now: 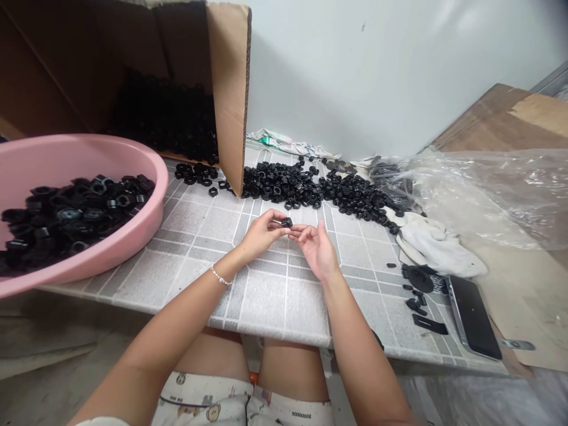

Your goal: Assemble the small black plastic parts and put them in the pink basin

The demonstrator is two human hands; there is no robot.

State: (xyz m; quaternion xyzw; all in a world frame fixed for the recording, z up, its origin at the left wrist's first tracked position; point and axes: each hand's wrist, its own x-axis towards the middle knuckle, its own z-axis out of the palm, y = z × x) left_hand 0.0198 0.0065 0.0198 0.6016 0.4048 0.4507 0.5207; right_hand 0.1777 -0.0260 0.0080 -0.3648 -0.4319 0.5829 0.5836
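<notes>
My left hand pinches a small black plastic hex nut between its fingertips, above the tiled counter. My right hand sits just beside it, fingers loosely apart and holding nothing; its fingertips come close to the nut, and I cannot tell whether they touch it. A long spread of loose black nuts lies on the tiles just beyond both hands. A pink plastic basin at the left holds a heap of similar nuts.
A cardboard box lies open on its side at the back left, full of black nuts. To the right are a white cloth, black parts, a phone and clear plastic sheeting. A white wall stands behind.
</notes>
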